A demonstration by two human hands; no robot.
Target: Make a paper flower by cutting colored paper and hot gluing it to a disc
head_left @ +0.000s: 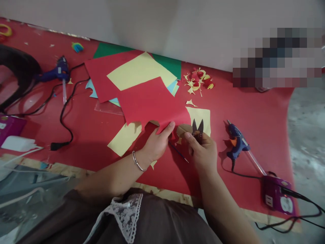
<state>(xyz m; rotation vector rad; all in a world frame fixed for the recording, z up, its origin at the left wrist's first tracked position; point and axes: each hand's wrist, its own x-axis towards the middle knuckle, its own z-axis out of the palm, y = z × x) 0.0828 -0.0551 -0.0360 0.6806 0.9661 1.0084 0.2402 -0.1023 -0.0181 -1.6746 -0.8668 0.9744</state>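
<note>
My left hand (159,142) is closed on the lower edge of a red paper sheet (154,101), thumb on top. Curved bites are cut out of that edge. My right hand (203,152) is closed round a pair of scissors (198,128), whose dark blades point away from me and stand apart. Between its thumb and fingers is also a small brown rounded piece (184,130), perhaps card. It lies close to the sheet's right corner; whether they touch I cannot tell. A thin dark stick with a pale tip (180,153) lies on the table between my hands.
Yellow (142,73), red and green sheets (109,49) overlap at the back. Paper scraps (198,81) lie right of them. Blue glue guns rest at left (59,71) and right (237,139), with cords and purple boxes (278,193). A cut yellow piece (124,139) lies left of my hands.
</note>
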